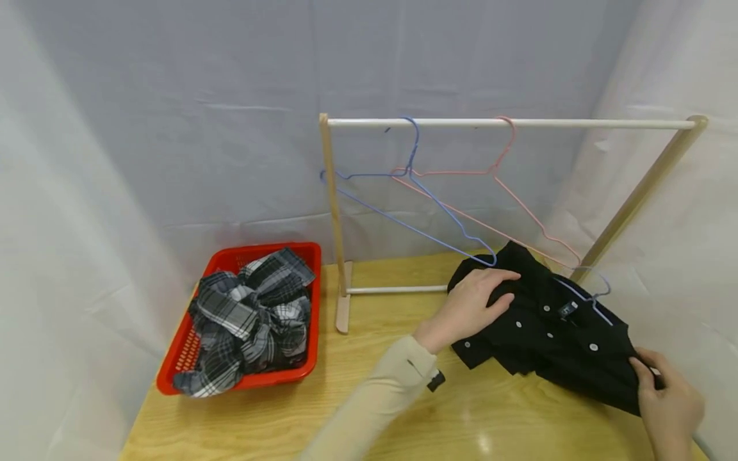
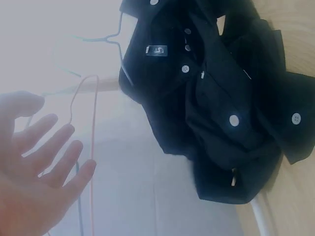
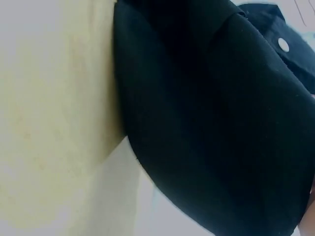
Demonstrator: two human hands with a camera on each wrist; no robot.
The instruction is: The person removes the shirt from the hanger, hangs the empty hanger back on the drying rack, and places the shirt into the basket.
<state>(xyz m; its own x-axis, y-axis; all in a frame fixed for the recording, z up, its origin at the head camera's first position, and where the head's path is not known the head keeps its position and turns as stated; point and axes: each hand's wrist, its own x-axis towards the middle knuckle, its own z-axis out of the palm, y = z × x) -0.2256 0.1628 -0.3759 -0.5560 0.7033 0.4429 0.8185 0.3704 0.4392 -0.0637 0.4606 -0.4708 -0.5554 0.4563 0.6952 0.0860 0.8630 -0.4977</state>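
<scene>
A black shirt (image 1: 576, 365) with white buttons lies bunched on the table's right side, with a label inside its collar. A pale blue wire hanger (image 1: 602, 288) sticks out of the collar. At the right end of the shirt, my right hand (image 1: 671, 403) pinches the cloth between thumb and fingers. My left hand (image 1: 469, 304) is over the shirt's left part with its fingers spread loosely. In the left wrist view, that hand (image 2: 44, 167) appears apart from the shirt (image 2: 216, 103). Dark cloth of the shirt (image 3: 211, 118) fills much of the right wrist view.
A blue hanger (image 1: 412, 160) and a pink hanger (image 1: 501, 153) hang from the white rail (image 1: 588, 123) of a wooden-post rack. To the left stands a red basket (image 1: 316, 307) holding plaid cloth (image 1: 259, 320). A small black object (image 1: 436, 381) lies near my left wrist.
</scene>
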